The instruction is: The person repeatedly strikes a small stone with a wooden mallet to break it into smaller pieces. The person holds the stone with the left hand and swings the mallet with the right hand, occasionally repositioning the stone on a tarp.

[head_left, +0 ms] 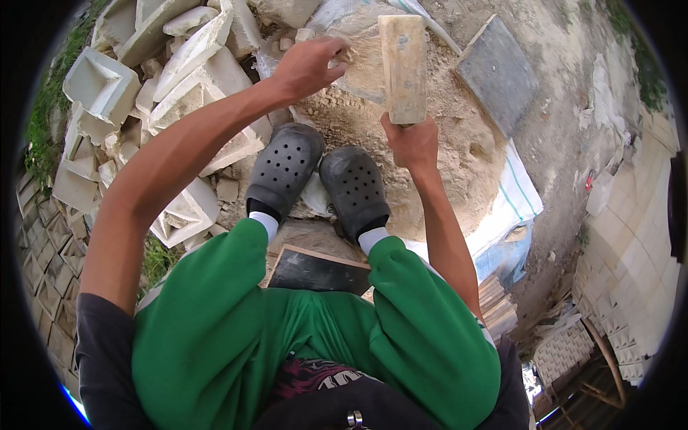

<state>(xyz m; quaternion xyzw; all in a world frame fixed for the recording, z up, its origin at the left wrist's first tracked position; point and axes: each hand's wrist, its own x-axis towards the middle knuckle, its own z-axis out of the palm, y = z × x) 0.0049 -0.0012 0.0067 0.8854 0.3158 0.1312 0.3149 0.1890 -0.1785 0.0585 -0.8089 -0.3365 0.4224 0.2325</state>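
Note:
My right hand (413, 140) is closed around the short handle end of a dusty wooden mallet (403, 68). Its long, block-shaped head points away from me over the rubble. To the left of it, my left hand (312, 66) is held with bent fingers and thumb around a small pale spot at the fingertips; whether that is a lump of stone or the ground behind, I cannot make out. Under both hands lies a heap of crushed, sandy rubble (451, 168) on a white woven sheet (517, 190).
Broken pale moulded blocks (193, 86) are piled at the left. A flat grey slab (498, 75) lies at the far right. My grey clogs (287, 165) rest at the heap's near edge, with a dark board (315, 271) between my legs. Pale tiles (631, 236) line the right side.

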